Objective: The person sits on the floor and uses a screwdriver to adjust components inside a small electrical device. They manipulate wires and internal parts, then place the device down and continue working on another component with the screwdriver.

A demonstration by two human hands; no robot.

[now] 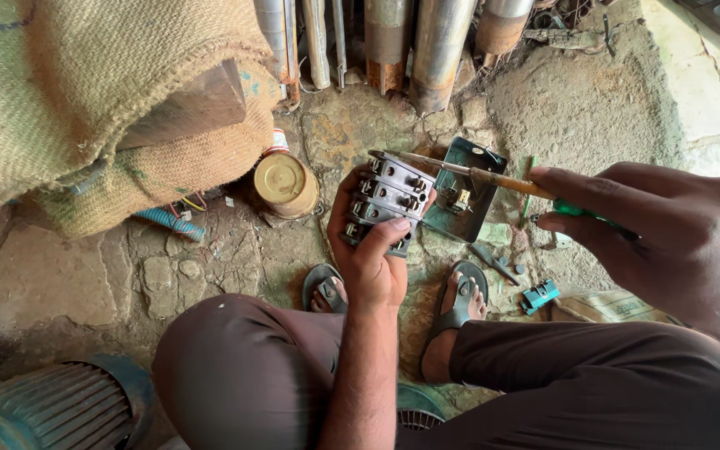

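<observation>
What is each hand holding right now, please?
Left hand: closed around a grey terminal block.
Right hand: closed on a green-handled screwdriver.

Switch block (389,202) sits at frame centre, held in the left hand (370,254), which rises from 6 o'clock. Right hand (668,229) enters from 3 o'clock, holding a screwdriver (481,175) whose tip meets the block's top edge. Box housing (465,190) lies on the floor (68,275) just behind the block, toward 2 o'clock. Round tin (283,183) stands at 9 o'clock of the block, against the sacks (85,92) at 10 o'clock. Pipes (410,42) stand at 12 o'clock. Both sandalled feet (393,296) rest below the block, at 6 o'clock. Small clip part (540,296) lies at 4 o'clock. Motor casing (47,408) occupies 8 o'clock, beside the left knee.
</observation>
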